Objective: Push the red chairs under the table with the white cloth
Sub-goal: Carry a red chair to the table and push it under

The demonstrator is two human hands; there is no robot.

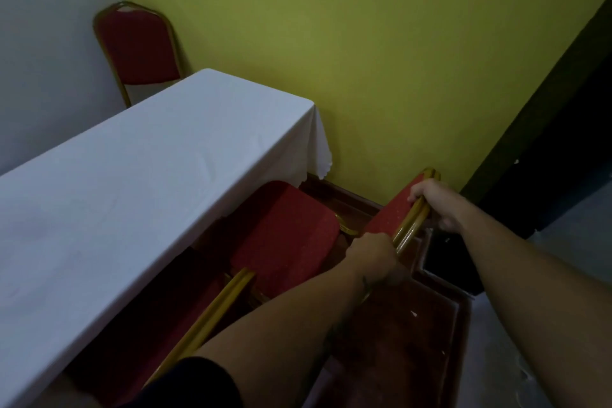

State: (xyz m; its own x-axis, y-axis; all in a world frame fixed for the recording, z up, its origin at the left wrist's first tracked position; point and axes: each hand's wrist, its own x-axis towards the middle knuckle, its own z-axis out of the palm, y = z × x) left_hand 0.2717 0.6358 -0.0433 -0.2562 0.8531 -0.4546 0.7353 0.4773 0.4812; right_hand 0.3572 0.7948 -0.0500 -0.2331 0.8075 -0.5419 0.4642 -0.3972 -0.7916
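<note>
both hands on the backrest of the near red chair (392, 209), gripping its gold top rail. left hand (372, 257) wrapped closed around the lower end of the rail, right hand (433, 200) closed around the upper end, fingers (415, 194) curled over onto the red padding of the backrest. the chair's seat (284, 232) points at the table and its front part sits under the hanging edge of the white cloth (132, 175); back part of the seat and the backrest are out from the table. table with the white cloth runs from lower left up to the middle, its far corner close to the yellow-green wall (364, 43), cloth draping down at that end. a second gold rail (212, 318) slants along lower centre beside the left forearm, looks like another chair's backrest just next to the first, red below it, mostly hidden in shadow so can't tell how far it's tucked. third red chair (139, 46) stands at the far end of the table in the corner, its back close to the grey wall (43, 43). dark red floor strip (407, 325) under the arms, black doorway (556, 142) on the right. dark sleeve (198, 384) at bottom edge.
</note>
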